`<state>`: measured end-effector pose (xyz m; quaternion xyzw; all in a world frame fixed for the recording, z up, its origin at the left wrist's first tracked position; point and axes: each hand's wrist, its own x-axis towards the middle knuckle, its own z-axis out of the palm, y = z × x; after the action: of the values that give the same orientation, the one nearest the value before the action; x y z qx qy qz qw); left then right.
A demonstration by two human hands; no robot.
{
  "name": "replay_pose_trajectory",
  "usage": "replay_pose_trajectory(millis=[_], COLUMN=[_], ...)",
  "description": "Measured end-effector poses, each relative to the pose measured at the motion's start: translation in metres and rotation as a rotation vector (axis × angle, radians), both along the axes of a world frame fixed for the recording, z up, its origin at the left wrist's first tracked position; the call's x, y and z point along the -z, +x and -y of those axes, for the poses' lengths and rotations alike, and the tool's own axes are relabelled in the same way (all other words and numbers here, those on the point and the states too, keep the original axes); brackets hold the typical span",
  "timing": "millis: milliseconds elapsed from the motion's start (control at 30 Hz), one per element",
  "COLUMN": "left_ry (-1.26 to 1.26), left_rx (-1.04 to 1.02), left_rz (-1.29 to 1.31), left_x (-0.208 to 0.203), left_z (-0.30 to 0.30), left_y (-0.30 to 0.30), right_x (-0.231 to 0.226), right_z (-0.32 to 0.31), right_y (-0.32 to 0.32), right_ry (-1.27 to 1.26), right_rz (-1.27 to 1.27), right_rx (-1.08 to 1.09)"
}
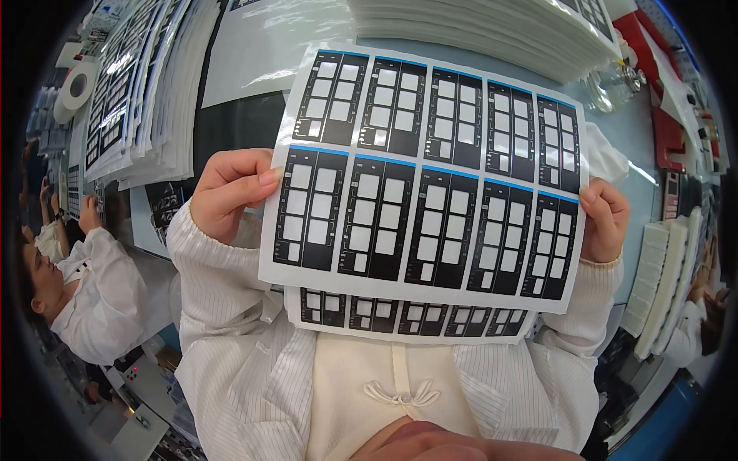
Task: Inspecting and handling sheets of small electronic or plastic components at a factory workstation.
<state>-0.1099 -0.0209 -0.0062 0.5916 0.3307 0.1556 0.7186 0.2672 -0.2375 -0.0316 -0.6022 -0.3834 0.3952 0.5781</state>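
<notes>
Pale grey-blue counter (634,146) spreads under the piles around me, its edges bending toward the rim of the view. At the far side stands a thick stack of white sheets (484,38), and to my left a tall, uneven pile of black-and-white printed sheets (138,84), with a white roll of tape (75,86) just beyond it. A shiny blank white sheet (269,58) lies partly over a black flat surface (231,131). Off to my left sits a co-worker in a white top (104,300); to my right are long white ridged pieces (653,276) set side by side.

Between my hands, in front of my chest, is a glossy white sheet with two rows of black panels (410,223), each panel topped by a blue strip and filled with pale rectangles. My left hand (234,188) pinches its left edge, thumb on the printed face. My right hand (605,219) grips the right edge, thumb on the front and fingers curled. Below its lower edge, nearer my body, shows part of another printed sheet (415,315).
</notes>
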Motion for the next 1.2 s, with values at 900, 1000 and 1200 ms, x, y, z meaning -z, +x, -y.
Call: replay_pose_trajectory(millis=[900,1000,1200], left_ry=[-0.014,-0.017,0.048], left_rx=[0.043,0.004,0.018], left_rz=[-0.017,-0.006,-0.041], left_x=[-0.0026,-0.0027,-0.0001], left_z=[-0.0030,-0.0007,-0.0017], left_y=[0.0002,0.0016,-0.0017], right_x=[-0.0023,-0.0030,-0.0038], right_z=[-0.0062,-0.0055,-0.0041], right_y=[-0.0020,-0.0039,-0.0059], right_ry=[-0.008,-0.014,-0.015], right_rz=[0.002,0.000,-0.020], right_rx=[0.017,0.011,0.009])
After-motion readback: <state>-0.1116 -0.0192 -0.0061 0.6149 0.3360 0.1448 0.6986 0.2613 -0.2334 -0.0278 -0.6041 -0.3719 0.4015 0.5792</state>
